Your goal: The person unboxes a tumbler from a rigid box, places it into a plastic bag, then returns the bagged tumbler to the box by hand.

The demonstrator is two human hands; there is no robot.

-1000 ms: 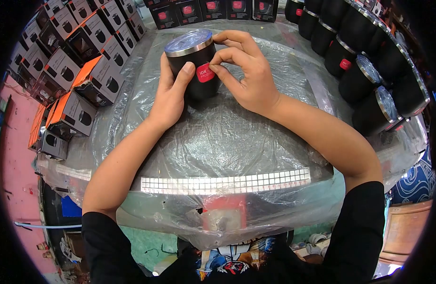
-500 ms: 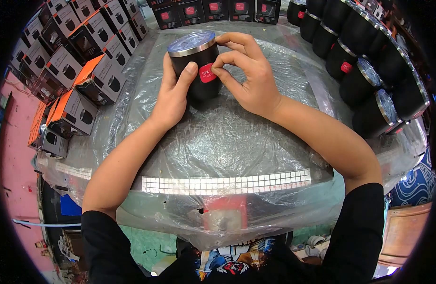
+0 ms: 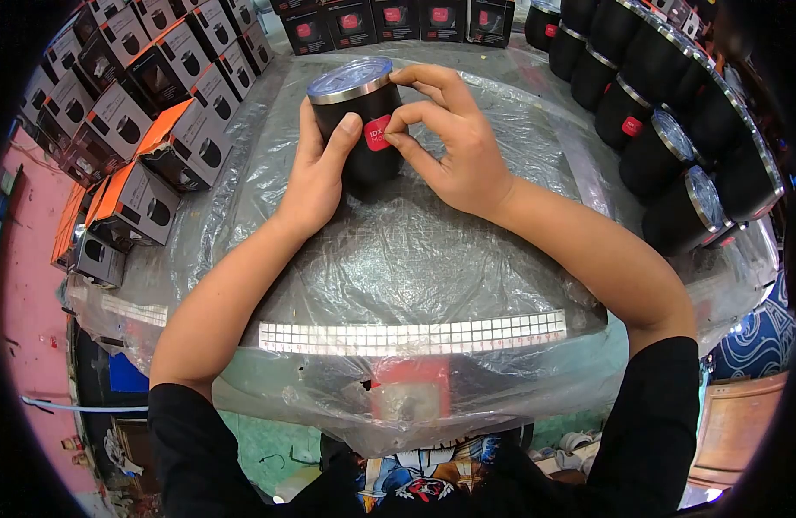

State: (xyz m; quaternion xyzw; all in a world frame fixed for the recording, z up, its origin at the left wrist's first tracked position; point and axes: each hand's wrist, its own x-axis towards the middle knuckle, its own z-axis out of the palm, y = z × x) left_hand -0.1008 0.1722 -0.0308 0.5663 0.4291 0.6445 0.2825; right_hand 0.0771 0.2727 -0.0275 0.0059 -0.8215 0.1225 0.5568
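A black tumbler with a steel rim and a clear lid stands tilted slightly over the far middle of the table. My left hand is wrapped round its left side, thumb across the front. On the tumbler's front is a red square label with white print, its right part covered by my fingers. My right hand is closed in a pinch, thumb and index fingertips together at the label's right edge. Its other fingers rest against the tumbler near the rim.
Plastic sheeting covers the table, with a white gridded strip along the near edge. Stacked tumbler boxes line the left, and black boxes the back. Several black tumblers with red labels crowd the right side.
My right thumb and index fingertips have shifted slightly left over the label, covering more of its print. The left hand and tumbler have barely moved.
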